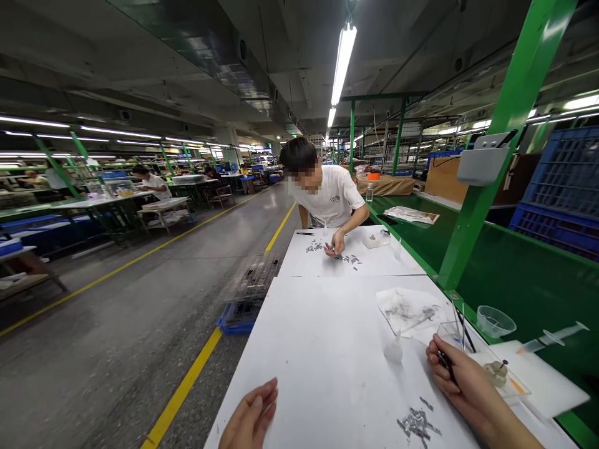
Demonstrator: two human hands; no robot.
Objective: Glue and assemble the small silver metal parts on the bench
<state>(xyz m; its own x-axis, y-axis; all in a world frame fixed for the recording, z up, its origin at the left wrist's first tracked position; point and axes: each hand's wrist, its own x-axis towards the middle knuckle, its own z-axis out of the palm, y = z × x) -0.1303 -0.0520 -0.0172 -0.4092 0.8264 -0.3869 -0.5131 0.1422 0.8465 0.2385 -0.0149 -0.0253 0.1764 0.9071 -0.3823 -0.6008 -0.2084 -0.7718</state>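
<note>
My left hand (250,416) hovers at the near left of the white table (322,349), its fingers loosely bent and nothing visible in it. At the right, my right hand (461,377) is closed around a dark slim tool (447,364); its exact kind is partly hidden by the fingers. Below that hand lies a loose pile of small grey metal pieces (416,425). A small translucent white bottle (393,350) stands to its left. Just beyond the hand is a clear box (449,333) with thin sticks in it.
Opposite, a co-worker (322,193) handles small metal parts (350,259). White tissue (407,310) with grey smears lies at mid-right. Near the green bench (538,287) are a clear cup (496,321), a syringe (555,337) and a green post (486,168). Floor lies left of the table.
</note>
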